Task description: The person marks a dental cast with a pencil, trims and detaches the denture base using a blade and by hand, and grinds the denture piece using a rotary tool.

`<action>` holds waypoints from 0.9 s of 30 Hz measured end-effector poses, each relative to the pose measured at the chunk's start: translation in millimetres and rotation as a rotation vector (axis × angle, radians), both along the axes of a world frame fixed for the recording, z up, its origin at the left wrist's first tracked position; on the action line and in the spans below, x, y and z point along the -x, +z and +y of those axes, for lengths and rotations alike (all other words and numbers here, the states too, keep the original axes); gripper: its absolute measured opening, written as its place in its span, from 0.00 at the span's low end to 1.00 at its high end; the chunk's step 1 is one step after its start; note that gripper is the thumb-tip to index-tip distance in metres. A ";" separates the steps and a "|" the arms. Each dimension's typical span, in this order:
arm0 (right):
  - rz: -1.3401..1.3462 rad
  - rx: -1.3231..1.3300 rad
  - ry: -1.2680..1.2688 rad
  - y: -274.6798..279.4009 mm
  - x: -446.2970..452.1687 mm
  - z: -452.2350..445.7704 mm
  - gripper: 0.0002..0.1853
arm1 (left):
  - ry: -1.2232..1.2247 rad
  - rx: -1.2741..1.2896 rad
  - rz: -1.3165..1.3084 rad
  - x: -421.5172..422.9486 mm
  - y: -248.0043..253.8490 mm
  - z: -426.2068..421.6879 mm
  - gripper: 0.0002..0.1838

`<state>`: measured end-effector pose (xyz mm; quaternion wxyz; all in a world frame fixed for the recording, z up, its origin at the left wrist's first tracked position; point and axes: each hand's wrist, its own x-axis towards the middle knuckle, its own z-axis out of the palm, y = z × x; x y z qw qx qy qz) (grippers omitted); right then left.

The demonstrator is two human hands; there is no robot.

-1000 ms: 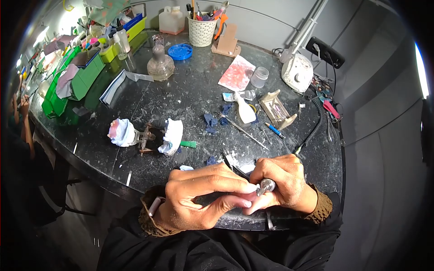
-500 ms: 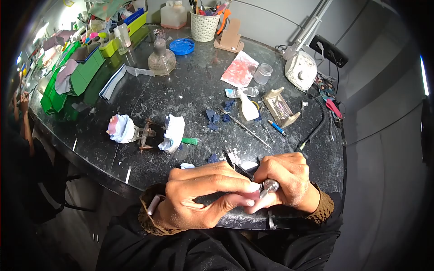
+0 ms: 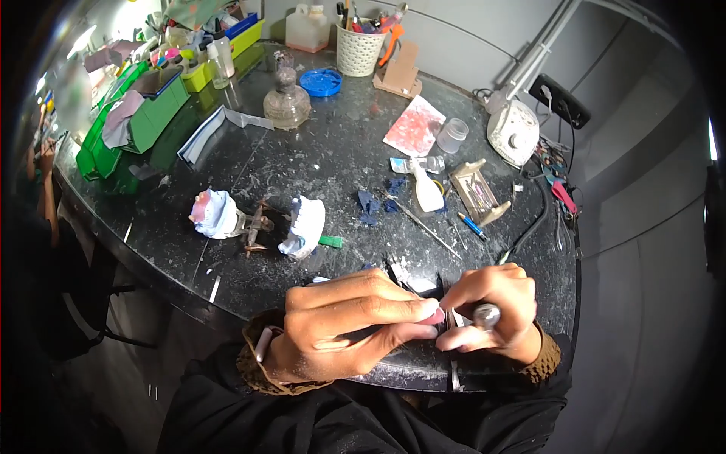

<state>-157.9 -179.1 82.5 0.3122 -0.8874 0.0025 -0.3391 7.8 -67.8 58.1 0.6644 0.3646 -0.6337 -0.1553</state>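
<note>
Near the front edge of the dark bench, my left hand (image 3: 352, 325) pinches a small pink piece (image 3: 433, 316) between thumb and fingers. My right hand (image 3: 495, 310) is closed around a metal rotary handpiece (image 3: 486, 315), whose rounded metal end shows between thumb and fingers. A narrow gap separates the two hands. Beyond my left hand stand two dental casts: a bluish-white one with pink on it (image 3: 215, 214) and a white one (image 3: 304, 227), with a brown metal hinge (image 3: 257, 227) between them.
A white bottle (image 3: 427, 189), a thin metal tool (image 3: 427, 223), a wooden holder (image 3: 478, 193) and a blue pen (image 3: 473, 226) lie beyond my hands. Farther back are a glass burner (image 3: 286, 106), a blue lid (image 3: 321, 82) and a white basket (image 3: 359, 53). A white control unit (image 3: 513, 135) stands right.
My right hand has moved right with the handpiece, away from the pink piece, and its thumb has separated from my left fingertips. The view has shifted slightly.
</note>
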 end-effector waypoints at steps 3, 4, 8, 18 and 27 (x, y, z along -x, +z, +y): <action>0.054 -0.168 -0.039 8.9 1.8 10.0 0.14 | 0.048 0.013 -0.039 -1.0 0.2 0.7 0.13; 0.093 -0.157 -0.030 10.2 3.6 10.6 0.13 | 0.065 0.017 -0.047 -0.8 0.3 1.2 0.14; 0.083 -0.262 -0.083 8.5 -0.9 16.5 0.07 | 0.043 -0.059 -0.010 -1.3 2.0 4.0 0.16; 0.149 -0.126 -0.252 9.4 -1.3 21.7 0.07 | -0.252 -0.379 0.082 -14.5 14.9 6.8 0.12; 0.051 -0.278 -0.326 10.8 7.0 23.9 0.06 | -0.417 -0.449 0.601 1.1 6.7 5.6 0.09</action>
